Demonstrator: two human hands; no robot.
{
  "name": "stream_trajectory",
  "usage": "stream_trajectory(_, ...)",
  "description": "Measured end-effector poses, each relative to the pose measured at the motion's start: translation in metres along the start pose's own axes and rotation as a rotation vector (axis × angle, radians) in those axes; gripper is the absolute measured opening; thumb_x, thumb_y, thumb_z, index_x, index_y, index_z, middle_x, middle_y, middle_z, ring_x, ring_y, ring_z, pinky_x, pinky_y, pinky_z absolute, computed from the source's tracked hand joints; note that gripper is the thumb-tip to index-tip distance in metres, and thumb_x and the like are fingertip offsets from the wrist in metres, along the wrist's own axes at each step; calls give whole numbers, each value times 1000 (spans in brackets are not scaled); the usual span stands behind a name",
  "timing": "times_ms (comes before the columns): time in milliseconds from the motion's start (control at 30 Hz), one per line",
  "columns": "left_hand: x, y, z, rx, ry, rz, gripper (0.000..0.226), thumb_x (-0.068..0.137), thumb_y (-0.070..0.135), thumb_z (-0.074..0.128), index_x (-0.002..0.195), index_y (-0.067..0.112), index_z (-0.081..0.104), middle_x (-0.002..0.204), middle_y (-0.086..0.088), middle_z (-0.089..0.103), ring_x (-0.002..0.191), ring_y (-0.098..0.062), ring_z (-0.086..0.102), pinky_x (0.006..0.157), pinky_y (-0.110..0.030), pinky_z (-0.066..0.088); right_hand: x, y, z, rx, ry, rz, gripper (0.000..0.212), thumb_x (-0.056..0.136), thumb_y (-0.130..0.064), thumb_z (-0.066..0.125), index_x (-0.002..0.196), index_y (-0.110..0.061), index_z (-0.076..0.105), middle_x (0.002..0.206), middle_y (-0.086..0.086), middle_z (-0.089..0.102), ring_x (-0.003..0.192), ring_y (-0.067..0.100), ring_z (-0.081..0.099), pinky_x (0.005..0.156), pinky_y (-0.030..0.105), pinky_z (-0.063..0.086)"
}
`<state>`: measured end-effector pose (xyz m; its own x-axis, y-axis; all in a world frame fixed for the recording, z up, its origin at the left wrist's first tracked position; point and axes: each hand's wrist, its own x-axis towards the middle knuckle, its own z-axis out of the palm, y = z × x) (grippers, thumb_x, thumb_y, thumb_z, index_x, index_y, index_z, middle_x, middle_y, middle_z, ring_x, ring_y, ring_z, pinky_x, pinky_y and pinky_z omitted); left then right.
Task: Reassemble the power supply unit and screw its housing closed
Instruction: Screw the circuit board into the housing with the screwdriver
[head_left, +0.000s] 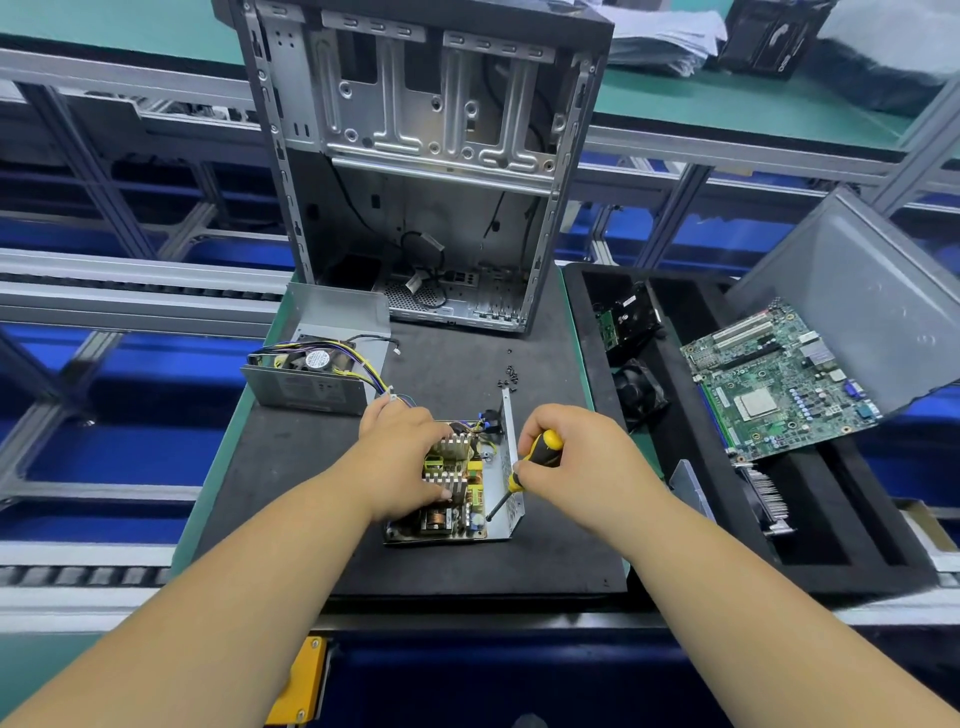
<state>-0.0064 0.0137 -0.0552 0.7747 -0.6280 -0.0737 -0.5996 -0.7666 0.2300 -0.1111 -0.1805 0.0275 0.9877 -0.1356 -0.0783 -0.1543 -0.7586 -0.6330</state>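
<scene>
Left hand (410, 457) is pressing the board (452, 486) flat; right hand (571, 462) is gripping the screwdriver (524, 467), likely driving 1 board screw; cover (317, 364) next.

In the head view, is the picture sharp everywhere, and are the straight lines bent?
Head view: the circuit board and the screwdriver in the right hand are sharp; the rails at the left edge smear; the wide lens bows the computer case and the forearms; lighting is even, with soft shadows.

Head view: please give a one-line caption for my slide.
Right hand drives screwdriver into power supply board; left hand steadies it.
</scene>
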Motion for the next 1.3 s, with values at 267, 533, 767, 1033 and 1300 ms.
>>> stream_trajectory(267,0,0,2,-13,19,-8,78,74,60,72,142,33,46,123,10,51,131,-18,31,114,-32,-12,2,0,3,10,-4,-7,14,73,-18,68,74,-29,59,70,-10,63,64,5,55,48,12,40)
stream_trajectory(533,0,0,1,11,3,-2,76,73,64,70,139,34,47,120,10,51,128,-18,33,114,-34,-10,1,1,8,-43,-40,-15,14,73,-21,68,73,-32,58,71,-12,62,65,3,56,54,19,44)
stream_trajectory(767,0,-1,2,8,24,7,75,70,64,71,135,35,50,118,11,52,126,-17,36,115,-34,-8,3,1,13,-87,-69,-24,17,75,-21,68,73,-33,56,76,-11,63,74,5,58,64,26,49)
stream_trajectory(1033,0,-2,2,-4,29,4,76,70,65,71,136,35,50,117,12,51,126,-15,35,115,-33,-9,5,0,15,-95,-83,-20,20,76,-22,68,71,-35,54,79,-11,62,77,5,58,66,25,50)
stream_trajectory(1300,0,-2,3,-20,33,7,76,69,65,72,136,34,50,119,12,52,127,-15,34,113,-32,-12,5,-1,16,-146,-123,-35,19,79,-24,68,74,-35,54,81,-13,60,78,2,57,62,18,45)
